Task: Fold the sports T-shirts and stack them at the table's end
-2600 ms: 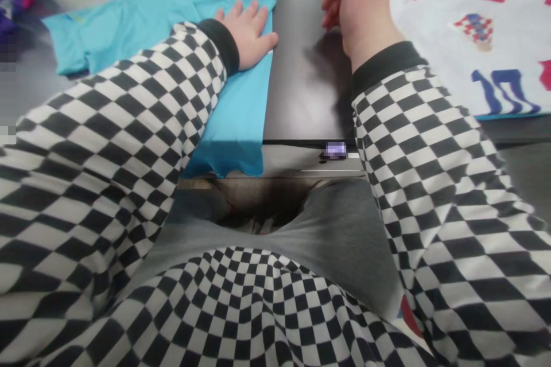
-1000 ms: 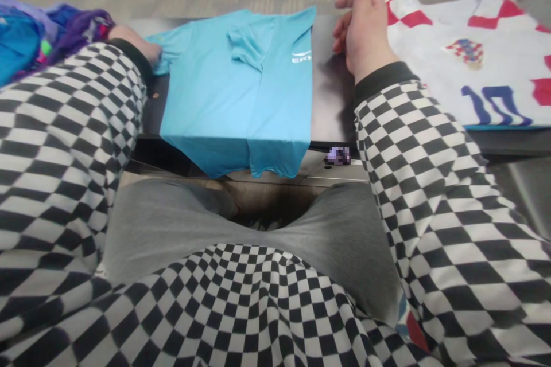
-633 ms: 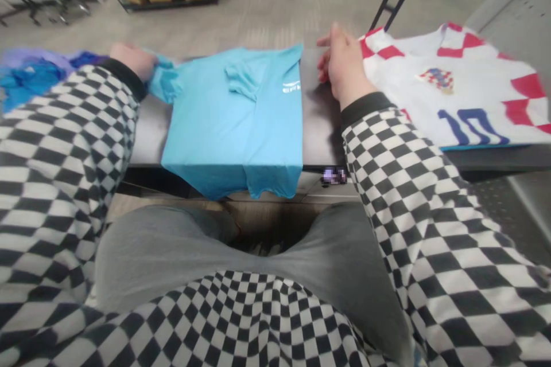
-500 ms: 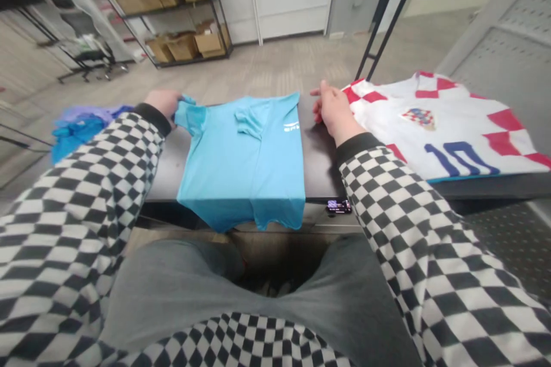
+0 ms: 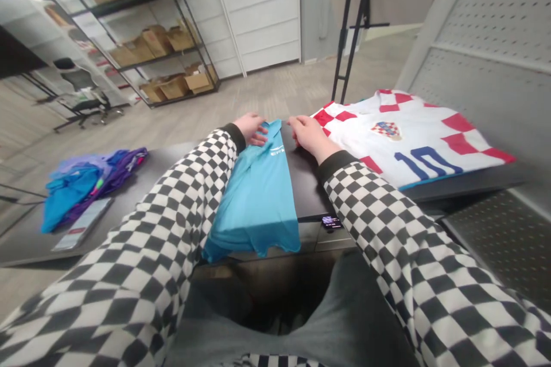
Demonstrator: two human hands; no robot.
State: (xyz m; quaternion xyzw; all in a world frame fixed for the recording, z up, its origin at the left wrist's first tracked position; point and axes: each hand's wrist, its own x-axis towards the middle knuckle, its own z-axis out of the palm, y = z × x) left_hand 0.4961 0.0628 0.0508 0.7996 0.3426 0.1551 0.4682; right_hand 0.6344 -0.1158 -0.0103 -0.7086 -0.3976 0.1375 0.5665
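A light-blue T-shirt (image 5: 262,200) lies folded lengthwise into a narrow shape on the dark table, its lower end hanging over the front edge. Pale lettering shows near its upper right. My left hand (image 5: 252,128) is at the upper end of the shirt, fingers bent and closed on the fabric; my forearm hides the shirt's left side. Just right of the shirt, my right hand (image 5: 307,133) hovers by the far table edge with loosely curled fingers apart, holding nothing. Beside it lies a white jersey (image 5: 413,126) with red checks, a crest and a blue 10.
Bunched blue and purple clothes (image 5: 90,183) lie on the left of the table (image 5: 172,155), next to a flat grey packet (image 5: 84,223). A small lit screen (image 5: 331,222) sits at the front edge. Beyond stand a shelf with boxes (image 5: 159,40), a chair (image 5: 81,92) and a black stand (image 5: 350,28).
My left hand has carried the shirt's left side over to the right, so the shirt is narrower. My right hand has stayed near the shirt's right edge. The view has shifted, showing more of the left.
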